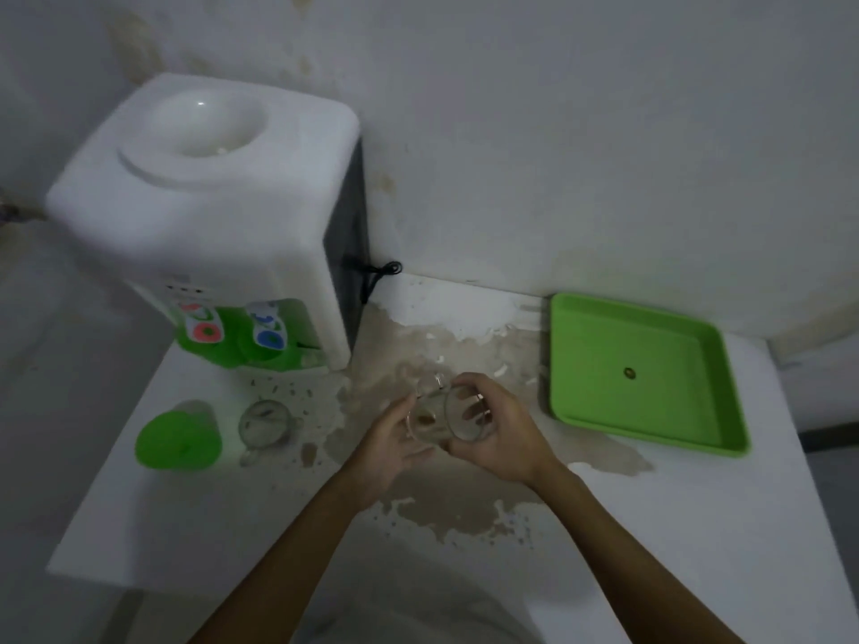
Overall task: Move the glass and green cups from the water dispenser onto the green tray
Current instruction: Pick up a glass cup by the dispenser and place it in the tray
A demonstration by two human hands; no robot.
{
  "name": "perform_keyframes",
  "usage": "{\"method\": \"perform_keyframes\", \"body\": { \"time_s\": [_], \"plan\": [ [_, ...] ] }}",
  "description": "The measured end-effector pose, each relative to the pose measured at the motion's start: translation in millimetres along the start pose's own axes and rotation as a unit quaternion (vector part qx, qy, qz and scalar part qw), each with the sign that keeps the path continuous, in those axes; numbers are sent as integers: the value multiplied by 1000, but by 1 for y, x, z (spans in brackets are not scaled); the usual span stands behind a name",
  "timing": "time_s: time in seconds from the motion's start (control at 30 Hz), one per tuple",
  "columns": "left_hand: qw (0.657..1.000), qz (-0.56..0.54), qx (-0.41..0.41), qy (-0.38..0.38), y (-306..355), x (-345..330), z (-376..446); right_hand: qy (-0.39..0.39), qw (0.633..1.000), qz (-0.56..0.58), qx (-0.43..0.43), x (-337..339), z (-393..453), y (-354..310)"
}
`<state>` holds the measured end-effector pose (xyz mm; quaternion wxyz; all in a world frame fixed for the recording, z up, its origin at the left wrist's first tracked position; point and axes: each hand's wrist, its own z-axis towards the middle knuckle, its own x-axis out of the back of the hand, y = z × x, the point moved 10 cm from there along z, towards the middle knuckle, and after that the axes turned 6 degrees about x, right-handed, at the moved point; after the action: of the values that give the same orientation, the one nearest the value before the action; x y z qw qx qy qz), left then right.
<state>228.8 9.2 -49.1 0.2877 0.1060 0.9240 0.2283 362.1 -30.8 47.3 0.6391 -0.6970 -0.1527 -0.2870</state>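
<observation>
A clear glass cup is held tilted above the middle of the table, between both hands. My left hand cups its base from the left and my right hand wraps its rim end from the right. A second glass cup with a handle stands on the table in front of the white water dispenser. A green cup stands to its left. The green tray lies at the right, holding only a small dark speck.
The white table has a large patch of peeled, brown surface in its middle. The dispenser's black cord lies against the stained wall behind. The table's left edge runs close to the green cup.
</observation>
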Motion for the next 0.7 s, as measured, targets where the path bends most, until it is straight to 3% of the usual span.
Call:
{"method": "perform_keyframes", "body": {
  "time_s": [0.1,0.27,0.5,0.7],
  "plan": [
    [999,2,12,-52,-21,-38,8,11,999,33,-6,23,-20,20],
    [998,35,-13,-49,-40,-86,23,-5,994,96,-45,56,-47,64],
    [987,113,-97,61,-35,-143,53,15,980,163,-114,108,-68,130],
    [925,304,-196,114,-9,-205,86,117,939,250,-205,157,-88,206]
  ]
}}
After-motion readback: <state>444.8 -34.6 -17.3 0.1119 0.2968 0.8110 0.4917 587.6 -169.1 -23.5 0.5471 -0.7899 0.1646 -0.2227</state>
